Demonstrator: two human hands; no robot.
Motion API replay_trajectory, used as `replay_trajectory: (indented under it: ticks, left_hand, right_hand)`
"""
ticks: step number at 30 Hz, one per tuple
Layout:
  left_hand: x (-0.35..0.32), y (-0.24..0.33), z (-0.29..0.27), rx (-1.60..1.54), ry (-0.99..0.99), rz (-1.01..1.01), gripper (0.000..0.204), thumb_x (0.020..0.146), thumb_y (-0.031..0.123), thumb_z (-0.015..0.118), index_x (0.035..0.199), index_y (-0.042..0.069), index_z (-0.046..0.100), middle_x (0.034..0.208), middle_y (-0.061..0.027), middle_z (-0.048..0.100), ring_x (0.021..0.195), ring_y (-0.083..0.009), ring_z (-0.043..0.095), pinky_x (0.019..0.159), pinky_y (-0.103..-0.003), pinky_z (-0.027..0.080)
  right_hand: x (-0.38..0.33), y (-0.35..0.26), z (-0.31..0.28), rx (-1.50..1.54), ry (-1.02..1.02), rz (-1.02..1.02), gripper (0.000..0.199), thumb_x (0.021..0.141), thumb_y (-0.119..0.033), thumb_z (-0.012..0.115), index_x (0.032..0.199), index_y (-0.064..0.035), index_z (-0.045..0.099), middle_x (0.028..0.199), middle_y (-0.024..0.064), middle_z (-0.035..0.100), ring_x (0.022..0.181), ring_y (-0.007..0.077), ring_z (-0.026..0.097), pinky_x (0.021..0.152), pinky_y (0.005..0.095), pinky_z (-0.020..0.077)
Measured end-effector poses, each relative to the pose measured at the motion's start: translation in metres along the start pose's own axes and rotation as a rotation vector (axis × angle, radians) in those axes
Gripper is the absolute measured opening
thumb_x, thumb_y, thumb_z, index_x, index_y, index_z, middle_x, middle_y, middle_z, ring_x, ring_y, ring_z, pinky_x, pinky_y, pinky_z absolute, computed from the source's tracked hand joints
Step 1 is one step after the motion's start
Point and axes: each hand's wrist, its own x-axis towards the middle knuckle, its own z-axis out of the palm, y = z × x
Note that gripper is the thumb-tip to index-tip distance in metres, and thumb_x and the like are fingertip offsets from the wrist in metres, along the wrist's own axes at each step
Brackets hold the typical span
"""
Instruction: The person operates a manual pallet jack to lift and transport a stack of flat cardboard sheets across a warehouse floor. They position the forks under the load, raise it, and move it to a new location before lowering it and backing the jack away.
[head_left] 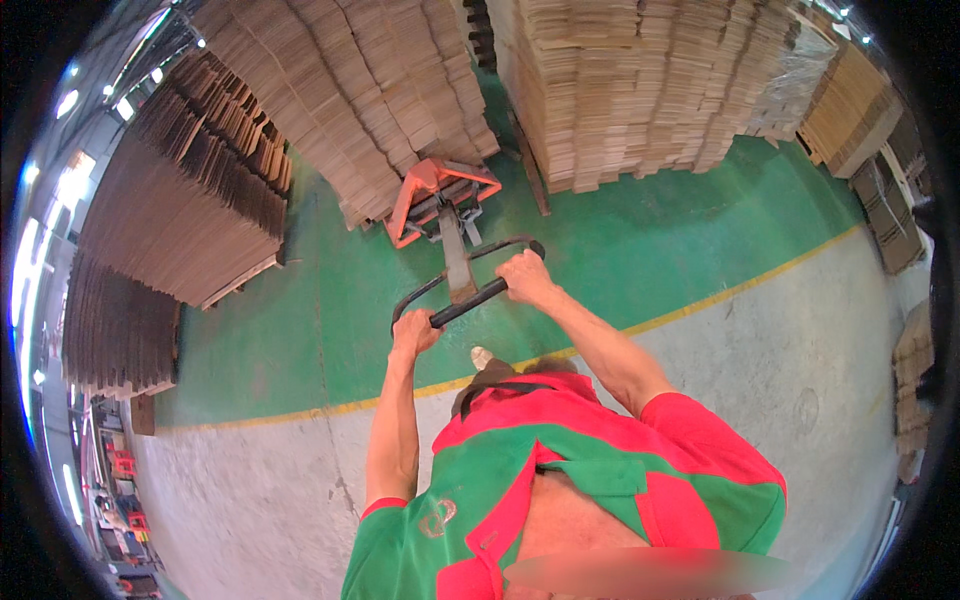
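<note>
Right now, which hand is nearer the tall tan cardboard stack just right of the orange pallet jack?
Right hand, gripping the black handle at its end toward the stack; left hand grips the farther end.

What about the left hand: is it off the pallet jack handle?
No, the left hand is wrapped around the pallet jack handle.

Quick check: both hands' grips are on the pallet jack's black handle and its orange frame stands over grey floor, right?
Wrong floor colour: the head view shows the orange frame over green floor, not grey. The left hand's grip and right hand's grip are both on the black handle.
</note>
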Motion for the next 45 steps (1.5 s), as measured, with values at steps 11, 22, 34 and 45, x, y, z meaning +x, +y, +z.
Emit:
replay_trajectory:
  ticks: [11, 22, 34, 45]
  left_hand:
    - [-0.155, 0.095, 0.054, 0.039, 0.001, -0.052, 0.031, 0.082, 0.043, 0.077, 0.101, 0.018, 0.080, 0.092, -0.0170, 0.076, 0.090, -0.0389, 0.073, 0.080, -0.052, 0.058]
    - [-0.267, 0.159, 0.103, -0.002, -0.039, 0.043, 0.028, 0.084, 0.042, 0.074, 0.098, 0.018, 0.079, 0.090, -0.0164, 0.076, 0.089, -0.0389, 0.073, 0.079, -0.052, 0.058]
    - [-0.375, 0.175, 0.149, 0.032, -0.014, 0.132, 0.027, 0.084, 0.041, 0.073, 0.093, 0.016, 0.078, 0.084, -0.0169, 0.074, 0.082, -0.0400, 0.072, 0.073, -0.053, 0.058]
    - [-0.528, 0.207, 0.167, -0.001, -0.077, 0.067, 0.025, 0.085, 0.038, 0.073, 0.087, 0.013, 0.074, 0.080, -0.0180, 0.073, 0.080, -0.0408, 0.071, 0.070, -0.053, 0.056]
  right_hand:
    - [-0.176, -0.023, -0.033, 0.051, 0.019, -0.039, 0.012, 0.072, -0.009, 0.072, 0.081, -0.0153, 0.076, 0.079, 0.0106, 0.073, 0.086, 0.0291, 0.072, 0.078, 0.0443, 0.0463]
    - [-0.326, -0.045, -0.053, 0.021, 0.031, 0.028, 0.010, 0.072, -0.010, 0.073, 0.080, -0.0139, 0.075, 0.079, 0.0107, 0.073, 0.087, 0.0297, 0.072, 0.084, 0.0443, 0.0471]
    - [-0.450, -0.093, -0.026, 0.044, 0.091, 0.003, 0.005, 0.074, -0.014, 0.071, 0.078, -0.0137, 0.072, 0.077, 0.0101, 0.071, 0.081, 0.0316, 0.071, 0.077, 0.0457, 0.0462]
    - [-0.574, -0.161, -0.056, 0.157, -0.043, -0.052, 0.022, 0.072, -0.018, 0.073, 0.094, -0.0141, 0.071, 0.089, 0.0069, 0.071, 0.091, 0.0300, 0.069, 0.089, 0.0496, 0.0466]
